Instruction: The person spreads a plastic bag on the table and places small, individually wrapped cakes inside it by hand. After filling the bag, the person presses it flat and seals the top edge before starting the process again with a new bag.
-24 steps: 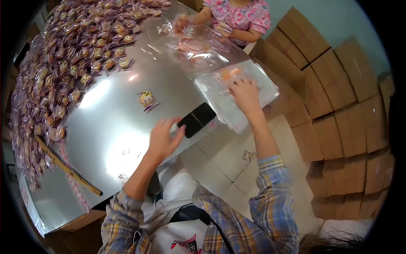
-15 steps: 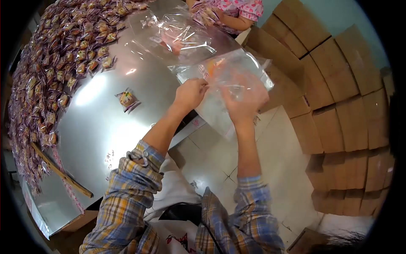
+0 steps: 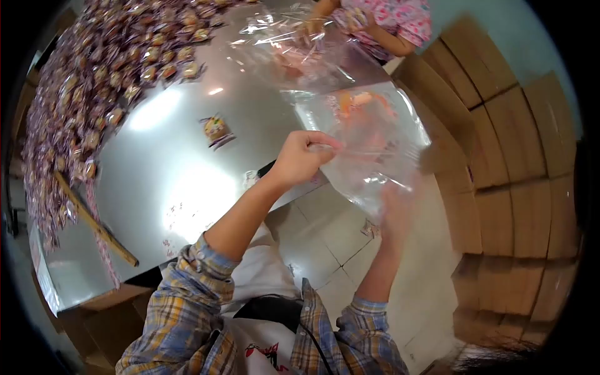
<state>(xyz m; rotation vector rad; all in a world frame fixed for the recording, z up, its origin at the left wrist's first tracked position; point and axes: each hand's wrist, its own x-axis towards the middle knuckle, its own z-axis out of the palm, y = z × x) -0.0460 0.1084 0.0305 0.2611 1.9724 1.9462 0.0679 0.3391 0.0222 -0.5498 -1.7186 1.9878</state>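
Observation:
My left hand (image 3: pixel 306 156) pinches the near left edge of a clear plastic bag (image 3: pixel 369 134) between thumb and fingers. Orange and red print shows on the bag, and it hangs partly past the table edge. My right hand (image 3: pixel 400 209) is at the bag's lower right side, smeared by motion, so its fingers cannot be made out. A single wrapped snack cake (image 3: pixel 215 130) lies on the metal table (image 3: pixel 144 156), left of my left hand.
A large pile of wrapped snack cakes (image 3: pixel 112 75) covers the table's far left. A wooden stick (image 3: pixel 97 222) lies near it. More clear plastic bags (image 3: pixel 281 44) lie at the back, beside another person in a pink patterned sleeve (image 3: pixel 406 25). Stacked cardboard boxes (image 3: pixel 512 150) stand on the right.
My right hand has moved down and away from my left, and the bag is spread wider between them. The view has shifted slightly. My left hand still pinches the bag.

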